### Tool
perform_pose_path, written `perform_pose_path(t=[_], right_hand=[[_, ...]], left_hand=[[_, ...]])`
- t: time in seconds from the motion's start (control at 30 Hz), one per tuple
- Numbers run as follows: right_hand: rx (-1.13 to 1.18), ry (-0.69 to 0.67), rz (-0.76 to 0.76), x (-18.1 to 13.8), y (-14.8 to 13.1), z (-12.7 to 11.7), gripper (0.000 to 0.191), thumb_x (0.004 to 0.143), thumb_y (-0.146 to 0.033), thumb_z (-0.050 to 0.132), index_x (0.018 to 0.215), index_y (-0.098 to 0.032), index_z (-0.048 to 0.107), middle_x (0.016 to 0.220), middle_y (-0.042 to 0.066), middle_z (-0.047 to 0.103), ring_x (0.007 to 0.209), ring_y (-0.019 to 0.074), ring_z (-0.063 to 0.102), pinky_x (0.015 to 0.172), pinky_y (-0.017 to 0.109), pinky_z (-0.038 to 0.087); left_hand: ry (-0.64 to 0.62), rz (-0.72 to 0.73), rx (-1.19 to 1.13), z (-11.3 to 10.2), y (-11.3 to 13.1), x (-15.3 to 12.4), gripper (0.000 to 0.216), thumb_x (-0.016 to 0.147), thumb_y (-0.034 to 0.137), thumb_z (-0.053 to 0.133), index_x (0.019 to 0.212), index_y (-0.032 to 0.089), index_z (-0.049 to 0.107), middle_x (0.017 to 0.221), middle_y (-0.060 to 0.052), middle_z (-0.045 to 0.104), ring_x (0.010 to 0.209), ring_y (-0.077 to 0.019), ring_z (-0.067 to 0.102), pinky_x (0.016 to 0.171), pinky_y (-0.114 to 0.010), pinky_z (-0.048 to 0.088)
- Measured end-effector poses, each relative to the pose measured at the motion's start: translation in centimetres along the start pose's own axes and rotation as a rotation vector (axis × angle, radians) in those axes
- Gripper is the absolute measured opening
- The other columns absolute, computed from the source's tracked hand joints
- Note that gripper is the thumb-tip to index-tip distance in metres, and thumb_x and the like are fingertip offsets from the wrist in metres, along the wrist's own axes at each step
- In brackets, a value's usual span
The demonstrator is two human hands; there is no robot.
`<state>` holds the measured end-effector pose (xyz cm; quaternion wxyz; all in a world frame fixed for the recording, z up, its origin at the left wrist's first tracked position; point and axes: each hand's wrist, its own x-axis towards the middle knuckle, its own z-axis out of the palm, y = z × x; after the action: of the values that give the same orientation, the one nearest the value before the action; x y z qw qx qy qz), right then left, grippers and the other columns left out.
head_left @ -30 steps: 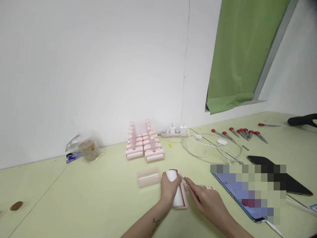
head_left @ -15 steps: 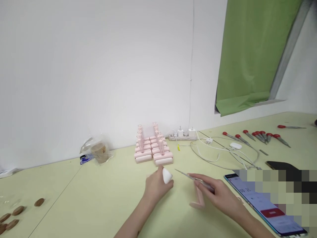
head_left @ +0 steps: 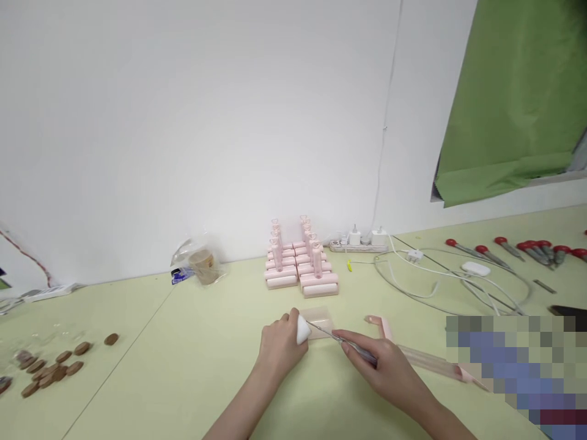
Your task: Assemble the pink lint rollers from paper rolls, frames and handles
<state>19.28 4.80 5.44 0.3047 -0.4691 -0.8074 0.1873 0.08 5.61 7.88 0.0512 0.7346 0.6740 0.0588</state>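
My left hand [head_left: 280, 347] is closed round a white roll [head_left: 302, 329], its end pointing right. My right hand [head_left: 386, 370] grips a thin metal pick [head_left: 337, 338] whose tip reaches toward the white roll. A clear plastic cover [head_left: 320, 320] lies on the table just behind the roll. A pink roller handle frame [head_left: 384, 326] lies right of my right hand, with a clear pink piece [head_left: 428, 361] stretching to the right.
Stacked pink rollers [head_left: 300, 269] stand by the wall. A power strip [head_left: 358, 245], white cables [head_left: 440, 287] and red-handled tools [head_left: 527, 250] lie at the right. A bagged cup [head_left: 200, 265] sits left. Brown discs [head_left: 55, 366] are scattered far left. A green sheet [head_left: 518, 98] hangs at right.
The camera has swung left. My left hand lifted the white roll off the pink frame, which now lies on the table to the right. The pick tip came back to the roll.
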Motion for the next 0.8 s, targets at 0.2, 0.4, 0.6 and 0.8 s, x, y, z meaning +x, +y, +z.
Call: perform_pose_path(t=[0.2,0.4,0.6,0.8], right_hand=[[0.082,0.001,0.026,0.2,-0.1,0.3,0.04,0.084,-0.04,0.034,0.106,-0.02,0.061,0.043,-0.004,0.049,0.037,0.0103,0.037,0.045,0.023,0.043],[0.071,-0.021,0.023,0.2,0.4,0.5,0.039,0.084,-0.039,0.035,0.109,-0.021,0.06,0.041,-0.006,0.037,0.038,0.0096,0.034,0.051,0.024,0.044],[0.075,-0.048,0.085,0.1,0.4,0.2,0.039,0.084,-0.04,0.034,0.108,-0.023,0.059,0.044,-0.006,0.03,0.04,0.0102,0.03,0.046,0.022,0.039],[0.056,-0.046,0.099,0.0,0.5,0.4,0.039,0.083,-0.039,0.034,0.107,-0.023,0.06,0.043,-0.007,0.025,0.039,0.0105,0.029,0.044,0.021,0.037]], left_hand=[[-0.013,-0.017,0.054,-0.1,-0.4,0.4,0.028,0.071,0.023,0.042,0.099,0.019,0.043,0.089,-0.006,0.062,0.076,-0.0242,0.06,0.054,-0.028,0.038],[-0.026,0.01,0.057,0.2,0.3,0.8,0.027,0.072,0.023,0.042,0.098,0.021,0.043,0.09,-0.004,0.062,0.078,-0.0228,0.06,0.056,-0.027,0.039],[-0.028,0.007,0.058,0.6,0.4,1.1,0.028,0.072,0.022,0.043,0.099,0.021,0.042,0.09,-0.005,0.061,0.079,-0.0225,0.06,0.058,-0.027,0.039],[-0.012,-0.007,0.072,0.9,0.1,1.5,0.029,0.07,0.022,0.042,0.099,0.019,0.043,0.088,-0.006,0.062,0.076,-0.0245,0.061,0.054,-0.028,0.039]])
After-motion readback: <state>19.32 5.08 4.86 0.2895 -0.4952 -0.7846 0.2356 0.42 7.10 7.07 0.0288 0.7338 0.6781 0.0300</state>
